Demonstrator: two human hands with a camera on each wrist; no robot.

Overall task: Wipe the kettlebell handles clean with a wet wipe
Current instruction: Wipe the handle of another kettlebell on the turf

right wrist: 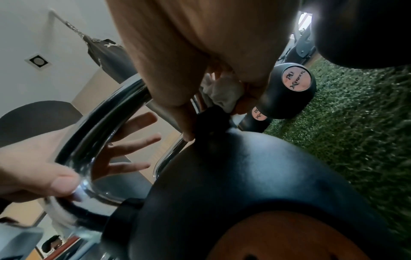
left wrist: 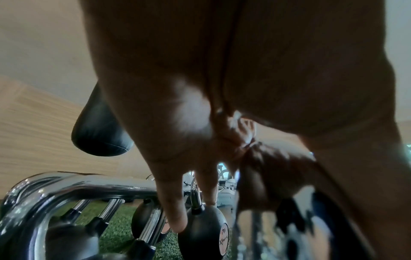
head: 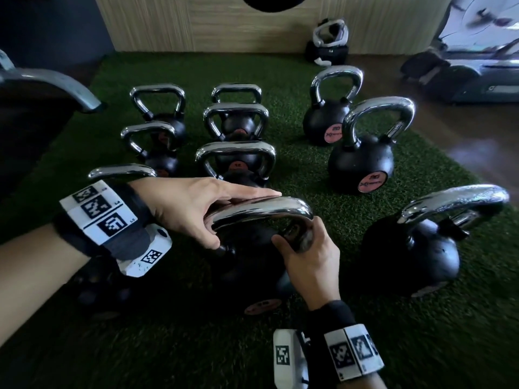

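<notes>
Kettlebell [head: 252, 265] stands on the turf [head: 309, 169], front centre, w/ its chrome handle [head: 261, 210] arching left to right across the person. Left hand [head: 185, 209] steadies the top bar, fingers straight along it, thumb under, not closed. Right hand [head: 309, 248] is curled round the handle's right leg, low near the body, and the right wrist view shows a wipe [right wrist: 224, 95] bunched in its fingers. The unwiped bar lies up and left from this grip, so the right hand is prob. nearer for the stroke.
</notes>
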